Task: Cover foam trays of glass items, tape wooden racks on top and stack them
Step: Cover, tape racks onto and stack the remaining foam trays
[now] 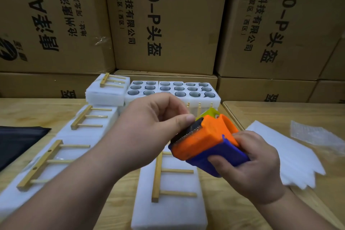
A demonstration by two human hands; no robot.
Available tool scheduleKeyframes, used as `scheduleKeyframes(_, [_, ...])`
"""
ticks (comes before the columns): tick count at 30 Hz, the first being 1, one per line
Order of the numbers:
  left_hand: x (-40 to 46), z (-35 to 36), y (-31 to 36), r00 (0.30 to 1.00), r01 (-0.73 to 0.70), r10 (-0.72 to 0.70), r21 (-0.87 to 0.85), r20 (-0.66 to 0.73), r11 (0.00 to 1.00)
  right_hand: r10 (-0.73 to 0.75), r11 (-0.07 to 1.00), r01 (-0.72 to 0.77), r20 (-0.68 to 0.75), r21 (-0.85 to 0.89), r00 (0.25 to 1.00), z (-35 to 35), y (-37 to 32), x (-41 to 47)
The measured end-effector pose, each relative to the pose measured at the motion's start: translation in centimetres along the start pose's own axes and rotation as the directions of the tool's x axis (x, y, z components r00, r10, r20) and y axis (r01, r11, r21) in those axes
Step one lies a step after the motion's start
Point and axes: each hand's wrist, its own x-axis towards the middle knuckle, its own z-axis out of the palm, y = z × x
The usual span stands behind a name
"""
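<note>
My right hand [255, 166] grips the tape dispenser [207, 142] above a covered foam tray [168, 211] bearing a wooden rack [158, 172], while my left fingers [183, 120] pinch at its serrated blade.

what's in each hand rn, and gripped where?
Right hand grips the tape dispenser by its blue rear body. Left hand pinches at its serrated front edge.

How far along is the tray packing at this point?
Done: three covered trays with racks on the left, one at the back stacked on foam. In hand: right hand grips the tape dispenser, left hand pinches at its blade, over the front tray's rack. Left: the uncovered trays of glass items behind.
</note>
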Motion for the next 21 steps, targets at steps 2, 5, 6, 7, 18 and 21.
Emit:
scheduleKeyframes(2, [-0.7, 0.1, 0.0, 0.999, -0.052, 0.052, -0.03, -0.015, 0.998, -0.023, 1.0, 0.023, -0.028, 0.007, 0.999, -0.1, -0.1, -0.2])
scheduleKeyframes(5, [-1.9, 0.4, -0.4, 0.987, -0.154, 0.151, -0.051, -0.062, 0.987, -0.081, 0.997, 0.08, -0.064, -0.02, 0.995, -0.5, -0.3, -0.5])
scheduleKeyframes(6, [-2.3, 0.5, -0.8, 0.979, -0.192, 0.187, -0.053, -0.081, 0.98, -0.093, 0.996, 0.091, -0.07, -0.022, 0.993, -0.7, -0.4, -0.5])
scheduleKeyframes(7, [-2.7, 0.6, -1.1, 0.97, -0.23, 0.223, -0.062, -0.096, 0.971, -0.101, 0.995, 0.1, -0.073, -0.017, 0.992, -0.8, -0.5, -0.5])
scheduleKeyframes(18, [-3.5, 0.1, -1.1, 0.844, -0.524, 0.528, 0.058, -0.094, 0.849, -0.14, 0.99, 0.139, -0.116, -0.018, 0.983, -1.1, -1.0, -0.6])
scheduleKeyframes(21, [-3.3, 0.1, -1.1, 0.836, -0.52, 0.531, 0.108, -0.14, 0.847, -0.128, 0.991, 0.125, -0.083, -0.037, 0.988, -0.9, -1.0, -0.2])
